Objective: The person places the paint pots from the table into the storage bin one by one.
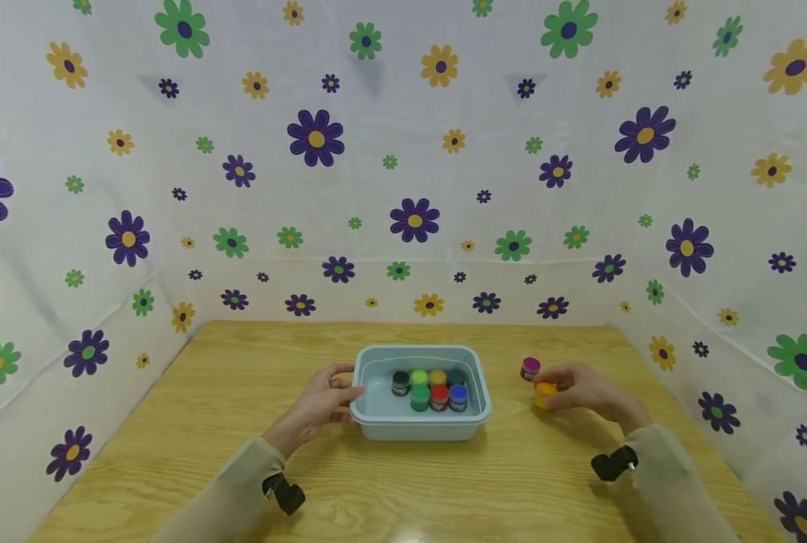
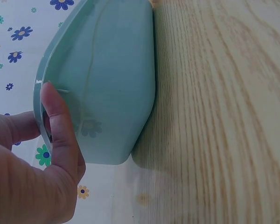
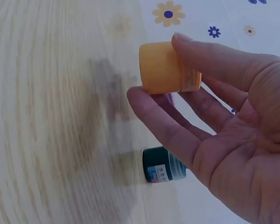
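Right hand (image 1: 583,388) pinches the orange jar (image 1: 545,392); left hand (image 1: 322,400) grips the tub (image 1: 420,426) rim. The loose-looking pinch could probably drop it.

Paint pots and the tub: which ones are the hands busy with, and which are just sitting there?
In use: orange pot, pinched by the right hand; blue tub, held by the left hand; pots in the tub.
Just sitting: pink-lidded pot; dark green pot; wooden table.

head: above, facing forward-down, far | wrists: close, low | shared: table (image 1: 240,392), tub (image 1: 376,418)
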Tool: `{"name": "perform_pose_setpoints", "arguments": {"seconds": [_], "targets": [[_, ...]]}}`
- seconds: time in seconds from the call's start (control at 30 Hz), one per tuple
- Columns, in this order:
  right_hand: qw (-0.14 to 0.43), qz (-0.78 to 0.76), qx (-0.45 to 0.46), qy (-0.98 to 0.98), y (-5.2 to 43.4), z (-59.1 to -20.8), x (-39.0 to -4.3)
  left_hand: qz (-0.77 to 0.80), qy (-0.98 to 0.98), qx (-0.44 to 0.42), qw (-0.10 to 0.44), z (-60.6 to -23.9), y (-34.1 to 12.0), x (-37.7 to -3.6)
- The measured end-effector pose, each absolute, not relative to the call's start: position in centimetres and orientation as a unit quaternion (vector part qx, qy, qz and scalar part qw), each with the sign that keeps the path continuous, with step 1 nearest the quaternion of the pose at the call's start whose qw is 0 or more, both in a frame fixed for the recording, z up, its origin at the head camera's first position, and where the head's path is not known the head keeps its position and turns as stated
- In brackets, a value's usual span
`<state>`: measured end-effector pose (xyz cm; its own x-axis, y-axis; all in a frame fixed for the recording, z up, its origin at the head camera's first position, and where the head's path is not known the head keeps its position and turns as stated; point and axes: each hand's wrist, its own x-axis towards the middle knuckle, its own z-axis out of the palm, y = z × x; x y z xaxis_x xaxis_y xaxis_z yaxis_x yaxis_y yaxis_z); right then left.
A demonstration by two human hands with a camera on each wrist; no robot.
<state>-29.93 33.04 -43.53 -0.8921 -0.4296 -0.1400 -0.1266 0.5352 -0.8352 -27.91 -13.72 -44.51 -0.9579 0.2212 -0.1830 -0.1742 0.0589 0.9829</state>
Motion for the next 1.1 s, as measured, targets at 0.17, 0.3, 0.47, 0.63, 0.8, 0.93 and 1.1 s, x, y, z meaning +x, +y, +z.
{"name": "perform_pose_setpoints", "arguments": {"seconds": [0.17,0.3,0.47,0.63,0.8,0.93,1.1], "targets": [[0.173,-0.471,-0.156,0.851,32.2,-43.2,-29.8,0.687,0.712,0.021,0.144,-44.5,-13.8,-27.8],[0.172,-0.495,-0.148,0.839,31.3,-42.9,-29.8,0.689,0.710,0.021,0.144,-44.5,-13.8,-27.8],[0.156,-0.517,-0.140,0.830,30.2,-42.5,-29.9,0.688,0.711,0.019,0.142,-44.5,-13.7,-27.9],[0.147,-0.534,-0.140,0.820,29.0,-42.2,-30.2,0.688,0.712,0.017,0.143,-44.5,-13.7,-27.8],[0.138,-0.536,-0.134,0.822,27.7,-41.6,-30.2,0.687,0.712,0.017,0.143,-44.4,-13.8,-27.6],[0.141,-0.542,-0.140,0.816,26.8,-41.0,-30.1,0.688,0.711,0.016,0.142,-44.5,-13.8,-27.6],[0.147,-0.550,-0.164,0.806,25.7,-40.6,-29.8,0.690,0.710,0.019,0.142,-44.6,-13.8,-27.8]]}}
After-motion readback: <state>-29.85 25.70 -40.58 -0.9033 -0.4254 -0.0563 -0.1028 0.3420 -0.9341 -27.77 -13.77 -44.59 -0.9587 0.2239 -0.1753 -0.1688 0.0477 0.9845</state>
